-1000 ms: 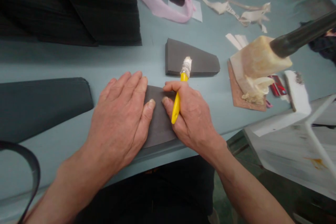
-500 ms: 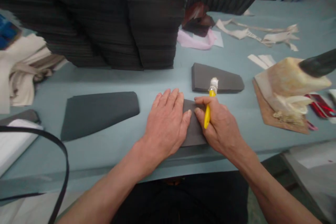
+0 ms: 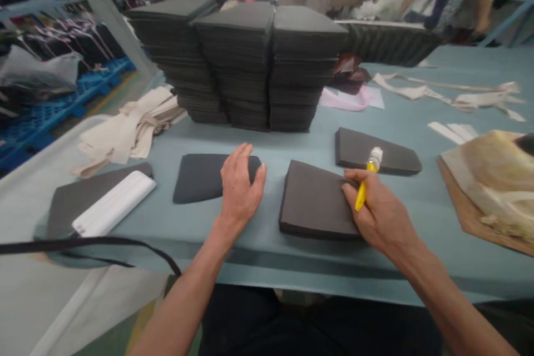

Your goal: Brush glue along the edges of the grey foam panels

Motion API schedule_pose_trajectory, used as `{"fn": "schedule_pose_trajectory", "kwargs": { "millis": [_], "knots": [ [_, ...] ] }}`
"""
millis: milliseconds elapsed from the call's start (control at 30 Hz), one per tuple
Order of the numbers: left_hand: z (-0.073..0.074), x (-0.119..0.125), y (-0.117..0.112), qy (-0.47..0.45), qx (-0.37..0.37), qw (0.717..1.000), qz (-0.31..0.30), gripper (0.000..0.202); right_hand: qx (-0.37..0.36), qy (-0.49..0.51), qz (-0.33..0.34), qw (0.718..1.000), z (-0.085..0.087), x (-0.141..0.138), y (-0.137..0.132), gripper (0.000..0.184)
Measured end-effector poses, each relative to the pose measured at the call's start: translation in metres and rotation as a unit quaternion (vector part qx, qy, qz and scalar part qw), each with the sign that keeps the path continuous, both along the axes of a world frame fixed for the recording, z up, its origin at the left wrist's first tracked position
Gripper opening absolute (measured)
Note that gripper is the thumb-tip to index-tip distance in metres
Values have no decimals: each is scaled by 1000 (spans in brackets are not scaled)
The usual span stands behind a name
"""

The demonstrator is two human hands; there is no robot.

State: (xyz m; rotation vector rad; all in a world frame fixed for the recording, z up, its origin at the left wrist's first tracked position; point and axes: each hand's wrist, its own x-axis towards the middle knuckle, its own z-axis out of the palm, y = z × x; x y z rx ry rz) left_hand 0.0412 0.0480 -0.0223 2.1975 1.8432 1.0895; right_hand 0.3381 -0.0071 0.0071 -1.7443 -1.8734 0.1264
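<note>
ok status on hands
Left hand over flat dark panel. Right hand gripping yellow white-tipped brush at thick grey rectangular stack. Tapered grey stack behind brush.

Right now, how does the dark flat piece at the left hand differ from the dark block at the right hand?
The flat piece looks thin, while the block shows a thick side. The flat piece looks blue-black; the block, brownish grey. The left hand partly covers the flat piece, while the right hand, holding a yellow brush, is at the block's right end. Both lie on the table.
</note>
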Motion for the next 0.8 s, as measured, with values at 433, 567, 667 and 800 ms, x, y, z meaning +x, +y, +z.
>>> {"fn": "schedule_pose_trajectory", "kwargs": {
  "millis": [433,567,667,800],
  "knots": [
    [13,-76,-27,176,-91,979,57,37,10,10,6,1000,0,-1,0,30],
    [12,-80,-27,197,-79,976,49,44,16,-13,27,999,6,-6,0,27],
    [5,-86,-22,219,-76,972,45,43,10,-50,19,999,9,-9,2,26],
    [6,-86,-18,208,-83,973,52,47,5,-79,14,997,12,-11,3,26]
  ]
}}
